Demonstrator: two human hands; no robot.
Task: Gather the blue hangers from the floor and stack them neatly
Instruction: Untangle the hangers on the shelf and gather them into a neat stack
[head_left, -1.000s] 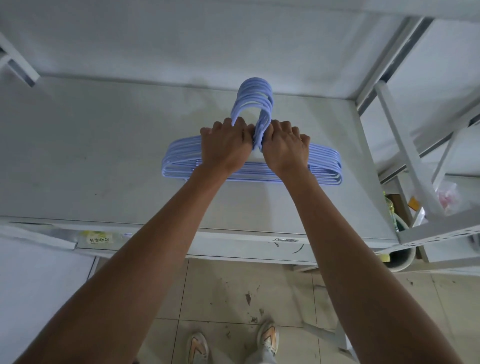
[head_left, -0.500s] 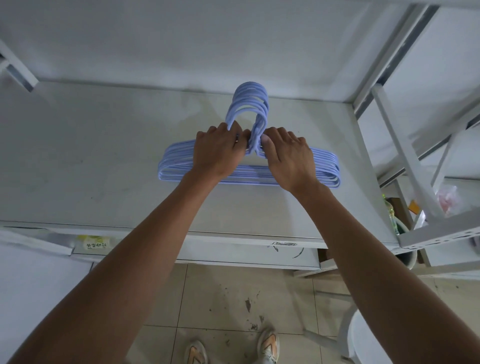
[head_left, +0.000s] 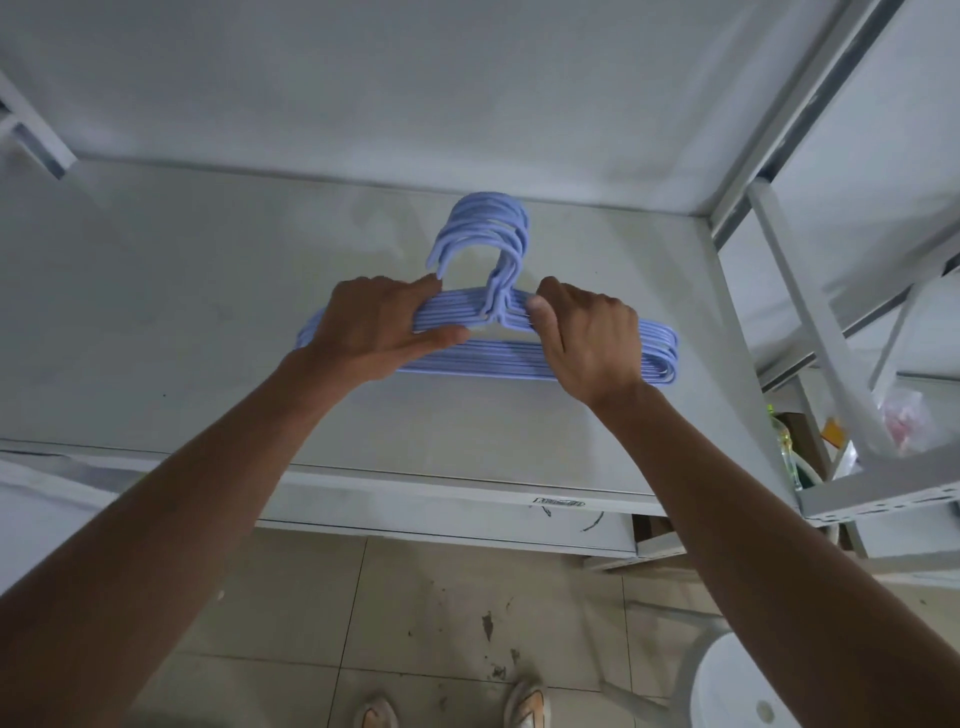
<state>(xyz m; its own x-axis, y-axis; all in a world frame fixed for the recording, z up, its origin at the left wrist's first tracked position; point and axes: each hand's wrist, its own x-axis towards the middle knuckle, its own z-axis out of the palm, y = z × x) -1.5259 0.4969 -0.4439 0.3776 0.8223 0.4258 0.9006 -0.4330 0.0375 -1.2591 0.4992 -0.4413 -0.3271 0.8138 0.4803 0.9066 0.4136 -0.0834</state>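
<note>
Desk surface (head_left: 156, 322), the largest item and the landmark for all positions below, carries the whole bundle of blue hangers (head_left: 660, 353); none shows on the tiled floor (head_left: 415, 613) in front of the desk, so gathering appears finished and the step in hand is probably squaring the stack. The bundle lies flat near the back of the desk, right of its centre, with the hooks (head_left: 483, 228) nested together and pointing toward the wall (head_left: 363, 78) behind the desk. A flat rest of this kind lets the shoulders line up under hand pressure. The left hand (head_left: 374, 327) grips the left shoulder bars, fingers over the top and thumb underneath, clamping them into one layer. The right hand (head_left: 587, 332) closes on the right shoulder bars just beside the necks, thumb tip against the bars; a hold on both sides of the necks likely keeps the hooks from fanning apart. The metal frame (head_left: 810, 291) stands at the right edge of the desk, and the white stool (head_left: 737, 691) sits on the floor in front of the desk's right end. Both hands cover the middle of the bundle, so the alignment there and the hanger count cannot be read. The left tip of the bundle is hidden behind the left wrist. The person's shoes (head_left: 524, 706) are cut off at the bottom edge of the view, and the items behind the frame are too blurred to identify.
</note>
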